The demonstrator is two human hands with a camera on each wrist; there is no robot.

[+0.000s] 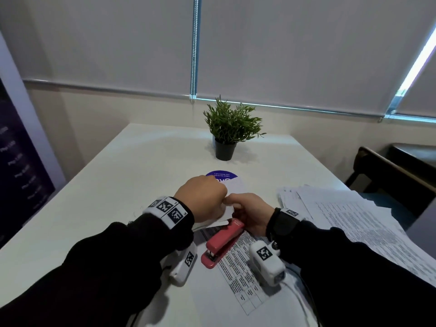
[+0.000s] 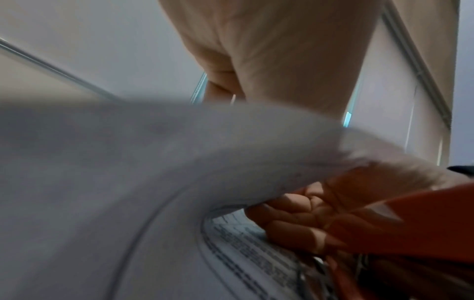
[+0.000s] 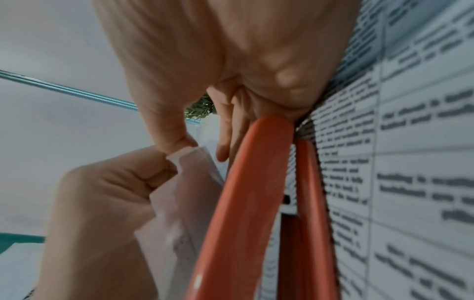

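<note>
Left hand (image 1: 203, 199) pinches the gathered sheets (image 1: 227, 213) by a corner; right hand (image 1: 253, 215) curls over the head of the red stapler (image 1: 224, 241). Stapling seems not yet done.

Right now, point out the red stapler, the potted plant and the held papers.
red stapler (image 1: 223, 241), head view, top cover
potted plant (image 1: 225, 150), head view, black pot
held papers (image 3: 189, 192), right wrist view, outer sheet's face

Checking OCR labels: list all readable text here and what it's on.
"Let's keep our pantries clean": round purple sticker; its larger letters are half hidden by the held sheets.
"Php" (likely): rows on the dark poster; figures blurred.
Printed table sheet, paper pile, red stapler: too blurred to read.
</note>
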